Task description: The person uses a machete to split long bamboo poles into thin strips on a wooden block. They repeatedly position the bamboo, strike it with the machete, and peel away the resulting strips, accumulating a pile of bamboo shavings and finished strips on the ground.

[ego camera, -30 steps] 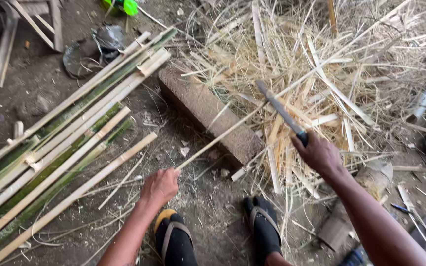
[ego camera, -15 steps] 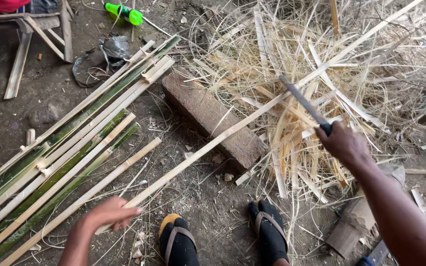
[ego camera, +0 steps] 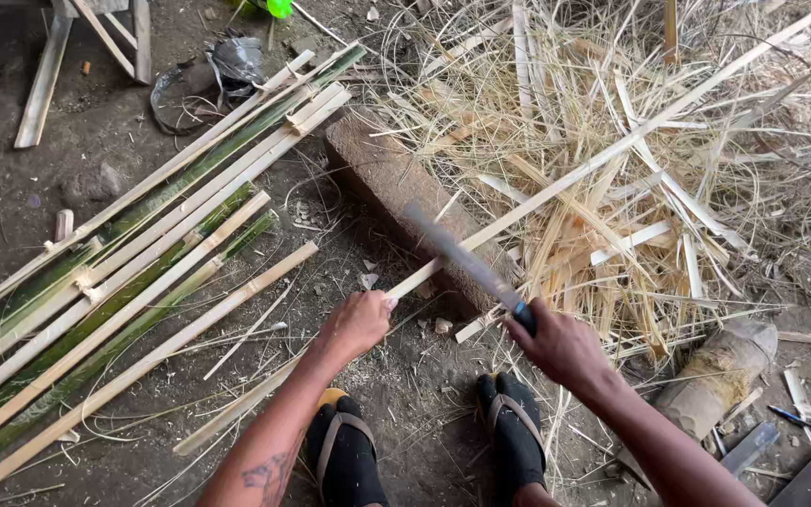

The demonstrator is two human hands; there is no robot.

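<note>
Left hand (ego camera: 357, 324) fisted around the near end of a long bamboo strip (ego camera: 612, 155) lying across a wooden block (ego camera: 377, 174), right hand (ego camera: 560, 347) gripping a blurred blade, probably a machete (ego camera: 466, 263), split bamboo slats (ego camera: 143, 244) left, shavings pile (ego camera: 631, 207) beyond

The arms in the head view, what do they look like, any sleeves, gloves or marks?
Both forearms are bare: no sleeves, gloves, watch or rings show. The left hand and right hand are bare too. The left forearm carries a dark tattoo near the bottom edge. No mark shows on the right arm.
</note>
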